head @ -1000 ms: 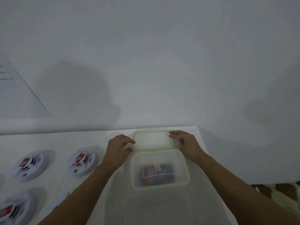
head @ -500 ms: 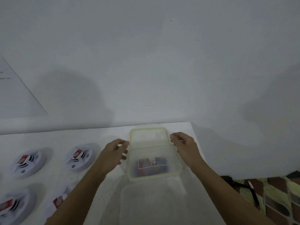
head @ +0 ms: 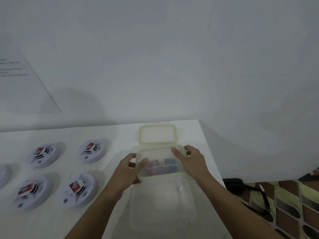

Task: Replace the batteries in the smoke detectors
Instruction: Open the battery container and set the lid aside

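Both hands had released the green-rimmed clear plastic lid (head: 157,134), flat on the white table (head: 112,133) — left hand (head: 128,167) and right hand (head: 189,161) gripped opposite sides of the clear, green-rimmed rectangular battery box (head: 160,153), beside the round white smoke detectors (head: 94,150).

Both hands are off the green-rimmed lid (head: 157,134) now, and it lies alone at the far end of the worktop (head: 112,135). The left hand (head: 128,169) has pulled back and grips the left side of the battery container (head: 162,176), thumb over its rim. The right hand (head: 191,161) has dropped to the right side, thumb laid on the far rim. More smoke detectors (head: 78,190) have come into sight at the left
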### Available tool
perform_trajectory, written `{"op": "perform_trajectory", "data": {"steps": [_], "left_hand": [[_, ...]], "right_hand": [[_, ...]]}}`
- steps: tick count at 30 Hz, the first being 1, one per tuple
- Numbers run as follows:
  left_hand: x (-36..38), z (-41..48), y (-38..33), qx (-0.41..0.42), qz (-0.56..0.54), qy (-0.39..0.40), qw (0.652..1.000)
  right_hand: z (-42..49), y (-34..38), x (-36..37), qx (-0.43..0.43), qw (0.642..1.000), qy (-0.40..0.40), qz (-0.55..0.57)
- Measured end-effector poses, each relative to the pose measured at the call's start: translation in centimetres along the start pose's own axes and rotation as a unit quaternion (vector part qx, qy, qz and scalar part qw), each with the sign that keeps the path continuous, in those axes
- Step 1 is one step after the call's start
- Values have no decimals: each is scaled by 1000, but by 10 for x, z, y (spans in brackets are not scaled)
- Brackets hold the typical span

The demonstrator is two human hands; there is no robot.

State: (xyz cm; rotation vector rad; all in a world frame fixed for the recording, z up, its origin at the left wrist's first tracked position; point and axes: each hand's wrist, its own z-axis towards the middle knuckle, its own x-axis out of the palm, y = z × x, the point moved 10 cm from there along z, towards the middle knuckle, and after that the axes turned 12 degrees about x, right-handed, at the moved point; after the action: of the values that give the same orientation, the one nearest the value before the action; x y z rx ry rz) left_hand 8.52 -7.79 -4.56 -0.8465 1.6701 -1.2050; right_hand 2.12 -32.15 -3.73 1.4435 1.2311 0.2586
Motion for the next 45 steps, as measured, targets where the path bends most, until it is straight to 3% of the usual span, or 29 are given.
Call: {"op": "perform_trajectory", "data": {"steps": [10,17,22,27,32,38,45], "left_hand": [[-1,24,9,-35,-123,30,991],[11,29,14,-84,-200,46,975],[-7,35,7,-9,-98,-13,995],[-12,32,3,9,-36,-12,999],[-8,37,-4,16,9,47,999],[-10,35,-6,13,89,65,994],[5,41,-11,-1,157,100,983]], "right_hand": [[12,-3,-4,32,998,-30,35],[28,-9,14,74,992,77,61],[31,-8,17,68,989,93,92],[22,6,-1,-4,999,-14,30],[13,16,-14,-15,997,-76,-10],[7,-9,-14,77,987,3,144],[-24,-42,6,155,969,62,180]]}}
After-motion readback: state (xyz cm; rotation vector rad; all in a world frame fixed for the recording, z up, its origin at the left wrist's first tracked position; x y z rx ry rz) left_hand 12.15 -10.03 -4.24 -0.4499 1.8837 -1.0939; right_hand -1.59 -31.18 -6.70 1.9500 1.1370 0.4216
